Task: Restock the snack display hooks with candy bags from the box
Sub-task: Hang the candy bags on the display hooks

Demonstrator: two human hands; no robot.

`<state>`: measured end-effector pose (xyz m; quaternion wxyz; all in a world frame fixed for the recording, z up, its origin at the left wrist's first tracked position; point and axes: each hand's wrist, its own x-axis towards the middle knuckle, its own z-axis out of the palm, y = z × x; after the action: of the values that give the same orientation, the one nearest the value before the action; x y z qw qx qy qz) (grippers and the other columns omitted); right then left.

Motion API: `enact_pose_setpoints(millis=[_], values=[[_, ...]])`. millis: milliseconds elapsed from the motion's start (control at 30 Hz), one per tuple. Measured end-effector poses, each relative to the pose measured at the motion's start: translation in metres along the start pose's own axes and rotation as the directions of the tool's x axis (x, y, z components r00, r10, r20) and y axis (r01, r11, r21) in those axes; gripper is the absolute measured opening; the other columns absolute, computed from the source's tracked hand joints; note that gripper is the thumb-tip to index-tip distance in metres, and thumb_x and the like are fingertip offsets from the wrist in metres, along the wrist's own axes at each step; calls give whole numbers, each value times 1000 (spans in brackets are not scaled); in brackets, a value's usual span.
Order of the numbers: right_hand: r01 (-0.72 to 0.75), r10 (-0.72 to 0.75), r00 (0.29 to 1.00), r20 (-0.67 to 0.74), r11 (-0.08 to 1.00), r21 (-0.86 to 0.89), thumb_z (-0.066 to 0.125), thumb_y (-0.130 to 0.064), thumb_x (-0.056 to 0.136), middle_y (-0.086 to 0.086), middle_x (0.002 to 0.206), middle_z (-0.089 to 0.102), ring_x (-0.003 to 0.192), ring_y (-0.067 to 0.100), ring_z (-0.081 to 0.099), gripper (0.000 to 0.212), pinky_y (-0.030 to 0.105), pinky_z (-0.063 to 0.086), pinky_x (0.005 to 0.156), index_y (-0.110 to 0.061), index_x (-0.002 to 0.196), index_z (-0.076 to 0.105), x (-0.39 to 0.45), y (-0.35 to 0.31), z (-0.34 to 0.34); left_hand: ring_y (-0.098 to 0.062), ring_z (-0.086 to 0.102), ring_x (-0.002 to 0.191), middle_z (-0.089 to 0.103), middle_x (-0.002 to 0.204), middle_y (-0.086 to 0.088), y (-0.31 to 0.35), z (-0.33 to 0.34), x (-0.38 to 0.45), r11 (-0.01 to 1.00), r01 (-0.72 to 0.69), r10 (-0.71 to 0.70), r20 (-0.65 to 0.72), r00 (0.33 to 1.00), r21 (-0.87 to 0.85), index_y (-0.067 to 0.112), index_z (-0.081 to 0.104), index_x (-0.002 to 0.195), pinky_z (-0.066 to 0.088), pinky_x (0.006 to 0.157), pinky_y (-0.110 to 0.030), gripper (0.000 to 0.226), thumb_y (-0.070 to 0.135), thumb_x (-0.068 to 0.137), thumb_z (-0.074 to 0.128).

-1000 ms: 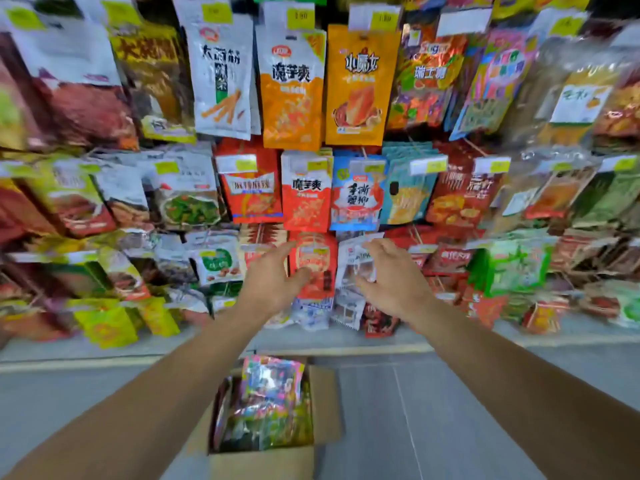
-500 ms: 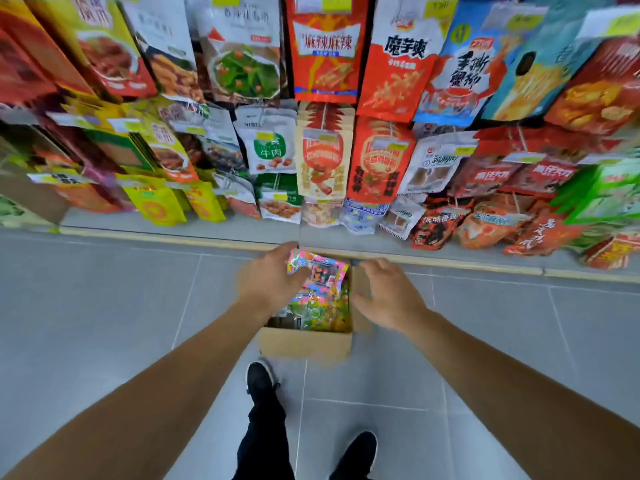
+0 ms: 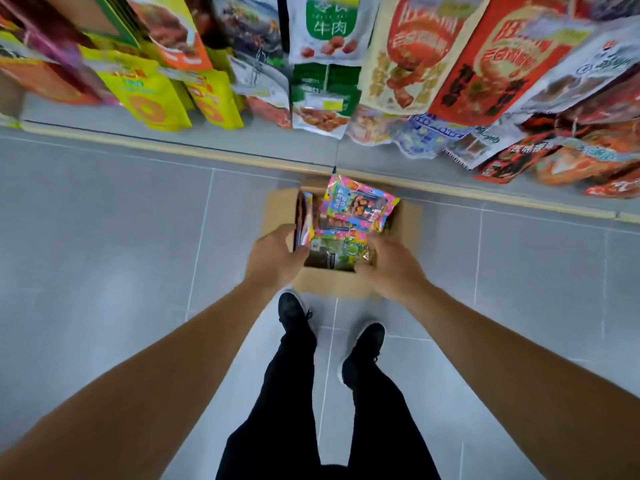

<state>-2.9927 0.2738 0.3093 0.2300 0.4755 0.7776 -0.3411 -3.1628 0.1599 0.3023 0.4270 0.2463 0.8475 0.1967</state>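
- Nearest are the person's legs and black shoes point(image 3: 362, 348), standing on the grey tile floor point(image 3: 104, 271) right behind the box; a second ago only the arms and shelf showed, so the view has tipped from the display down to the floor.
- The left hand point(image 3: 275, 259) has dropped from the hanging packs to the box's point(image 3: 329, 284) near-left corner. Its fingers reach inside, against the bags standing along the left wall; whether they have closed on one I cannot tell.
- The right hand point(image 3: 391, 268) has come down likewise to the near-right corner, fingertips against the green pack's edge. Its grip is hidden too, so holding or only touching is unclear.
- The candy bags point(image 3: 358, 204) lie stacked in the open box, a pink one on top and tilted; none has been lifted out.
- Farther off, the shelf base point(image 3: 242, 140) runs behind the box, with hanging snack packs point(image 3: 398, 57) filling the top of the view.
- My reading: the reach to the hooks is over and a fresh pick-up is beginning, so the next bag should come out before the hands go up again.
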Motion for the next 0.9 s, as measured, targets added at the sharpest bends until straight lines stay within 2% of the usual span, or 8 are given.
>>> enact_pose_setpoints(millis=[100,233,333,433,667,733,800,900], values=[[-26,25,998,49,999,23,57,-31,88,7,105,57,97,28,56,29,34,42,70,-12,108,51,34,-4,24,-25,59,118,61,132,-5,-26,10,32,996,78,-78,9,997,-36,23,51,140,51,97,-37,53,33,88,61],[-23,13,992,127,997,76,58,-33,90,1,113,56,110,26,53,38,30,41,74,-13,121,52,89,-2,58,-17,58,117,59,136,3,-60,32,75,977,178,-178,11,984,-115,28,52,139,50,97,-33,54,33,86,62],[-48,26,982,185,992,113,58,-32,93,6,143,49,130,25,48,54,33,42,97,-13,142,45,138,3,90,-15,59,115,57,139,4,-90,55,113,964,222,-222,14,975,-146,27,53,138,47,97,-27,53,32,86,63],[-79,48,975,219,988,135,57,-34,94,5,145,47,129,25,48,55,38,42,102,-15,144,43,187,13,123,-13,58,116,56,138,6,-120,79,150,945,268,-270,18,963,-189,28,53,137,46,97,-26,53,33,86,62],[-126,83,968,235,977,172,53,-46,92,7,120,60,110,29,56,50,40,47,89,-13,129,49,317,32,208,-12,59,113,59,135,6,-192,145,236,914,327,-329,31,944,-241,29,56,135,51,97,-34,52,32,83,64],[-144,99,975,201,964,224,55,-49,88,5,98,61,93,28,60,40,34,45,71,-14,108,56,353,34,226,-11,60,111,59,135,6,-207,158,256,900,345,-352,23,936,-268,28,56,135,51,95,-30,52,31,84,64],[-138,97,981,170,959,247,59,-46,85,7,87,63,82,28,62,38,31,43,62,-10,97,60,379,35,240,-8,57,106,57,135,7,-221,169,271,877,373,-384,27,923,-303,28,55,136,48,87,-22,52,30,85,64],[-128,91,981,171,967,222,64,-29,88,10,86,59,74,26,58,33,35,44,60,0,103,63,396,36,253,-10,56,112,58,134,8,-232,184,283,842,409,-425,34,905,-352,27,56,135,42,78,-18,50,29,86,64]])
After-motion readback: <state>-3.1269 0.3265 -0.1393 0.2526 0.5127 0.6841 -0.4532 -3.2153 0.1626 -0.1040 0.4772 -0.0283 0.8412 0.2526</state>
